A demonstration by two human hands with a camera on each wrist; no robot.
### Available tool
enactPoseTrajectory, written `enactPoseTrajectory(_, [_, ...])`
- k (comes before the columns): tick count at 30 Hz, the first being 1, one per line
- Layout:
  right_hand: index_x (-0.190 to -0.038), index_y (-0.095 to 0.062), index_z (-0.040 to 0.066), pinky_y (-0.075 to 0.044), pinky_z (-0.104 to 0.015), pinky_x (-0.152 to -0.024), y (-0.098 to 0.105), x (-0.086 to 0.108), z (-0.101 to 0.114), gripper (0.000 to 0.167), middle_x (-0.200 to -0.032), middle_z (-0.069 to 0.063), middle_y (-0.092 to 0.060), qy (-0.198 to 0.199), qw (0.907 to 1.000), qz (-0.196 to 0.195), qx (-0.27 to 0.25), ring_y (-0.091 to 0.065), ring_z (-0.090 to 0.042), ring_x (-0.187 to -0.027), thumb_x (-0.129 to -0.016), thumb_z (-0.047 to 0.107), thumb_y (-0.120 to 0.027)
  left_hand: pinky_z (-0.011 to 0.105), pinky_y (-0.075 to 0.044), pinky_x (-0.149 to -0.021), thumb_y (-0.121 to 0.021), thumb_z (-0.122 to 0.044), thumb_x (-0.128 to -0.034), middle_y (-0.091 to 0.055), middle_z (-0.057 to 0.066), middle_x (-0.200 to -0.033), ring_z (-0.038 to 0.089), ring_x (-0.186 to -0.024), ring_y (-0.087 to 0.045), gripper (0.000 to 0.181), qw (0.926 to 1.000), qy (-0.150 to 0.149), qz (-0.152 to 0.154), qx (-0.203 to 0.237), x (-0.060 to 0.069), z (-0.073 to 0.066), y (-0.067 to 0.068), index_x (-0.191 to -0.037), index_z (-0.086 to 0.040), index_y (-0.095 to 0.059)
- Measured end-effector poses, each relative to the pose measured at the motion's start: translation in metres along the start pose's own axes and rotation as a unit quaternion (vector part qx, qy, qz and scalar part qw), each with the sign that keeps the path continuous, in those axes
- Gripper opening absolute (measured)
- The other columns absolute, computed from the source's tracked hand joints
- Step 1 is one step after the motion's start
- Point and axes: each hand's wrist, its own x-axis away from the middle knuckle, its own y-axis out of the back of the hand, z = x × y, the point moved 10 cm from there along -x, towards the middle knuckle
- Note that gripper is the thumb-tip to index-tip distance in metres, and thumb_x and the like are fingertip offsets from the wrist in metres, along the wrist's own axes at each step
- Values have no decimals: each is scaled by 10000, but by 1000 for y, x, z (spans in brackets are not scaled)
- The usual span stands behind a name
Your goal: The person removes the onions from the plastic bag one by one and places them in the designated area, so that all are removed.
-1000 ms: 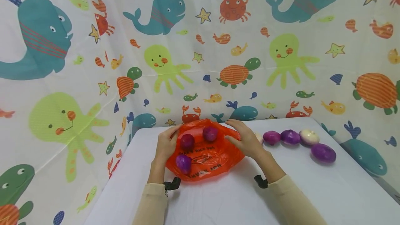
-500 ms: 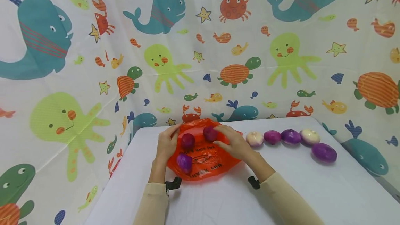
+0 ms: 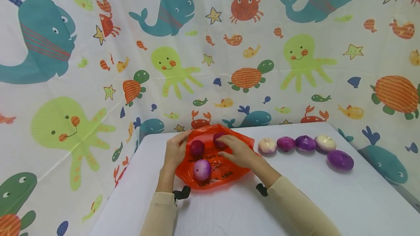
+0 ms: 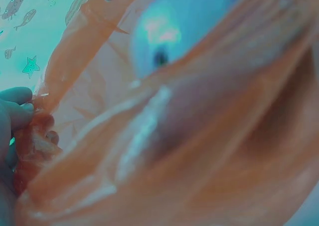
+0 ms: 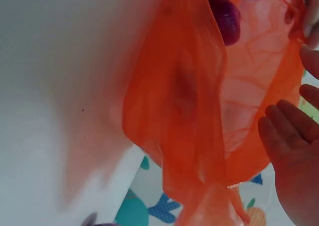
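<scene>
An orange-red plastic bag (image 3: pixel 229 172) with dark print lies spread on the white table, its mouth held up. In it are a dark red onion (image 3: pixel 197 148), a paler purple onion (image 3: pixel 201 170) nearer the front, and another dark onion (image 3: pixel 218 139) at the back. My left hand (image 3: pixel 175 151) pinches the bag's left edge between thumb and fingers; the left wrist view shows the gathered plastic in these fingers (image 4: pixel 17 109). My right hand (image 3: pixel 238 151) hovers over the bag's right part, fingers partly covering the back onion. In the right wrist view its fingers (image 5: pixel 286 123) are extended, holding nothing.
Right of the bag, a row holds a pale onion (image 3: pixel 267 145), two purple ones (image 3: pixel 286 144) and a white one (image 3: pixel 325 143). A larger oval purple onion (image 3: pixel 340 160) lies in front of the row's right end. A sea-animal curtain (image 3: pixel 210 79) hangs behind the table.
My right hand has moved left from the bag's right edge to over its inside. The front purple onion has turned and shifted slightly right. My left hand stays at the left edge.
</scene>
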Motion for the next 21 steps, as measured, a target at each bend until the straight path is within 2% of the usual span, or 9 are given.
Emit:
enactPoseTrajectory(7, [-1519,-538,220,-458,-536,-1173,-16,-11,-5,606,-1544,-45,-545,-205,9990,365,170,-461,-270,-1475,-963,334,-751,474,-552,-1050,-602,-72,-1047,-728,87,-1326,317,-1265,-679,341,9999,140,31,-27,1,4,0,-1356,-163,-712])
enactPoseTrajectory(13, [-1565,-482,222,-422,-567,-1194,-28,-19,-12,687,-1589,-71,-502,-484,9950,753,446,-413,-304,-1514,-956,399,-746,479,-544,-1060,-595,-73,-1050,-728,81,-1328,317,-1271,-676,311,9999,116,13,13,0,4,-1,-1328,-122,-725])
enactPoseTrajectory(21, [-1564,-477,173,-383,-606,-1209,-36,-26,-15,698,-1613,-153,-448,-530,9935,899,455,-387,-363,-1519,-954,366,-755,479,-533,-1072,-586,-62,-1053,-722,95,-1338,326,-1287,-665,284,9999,155,42,44,-1,3,-1,-1293,-71,-736])
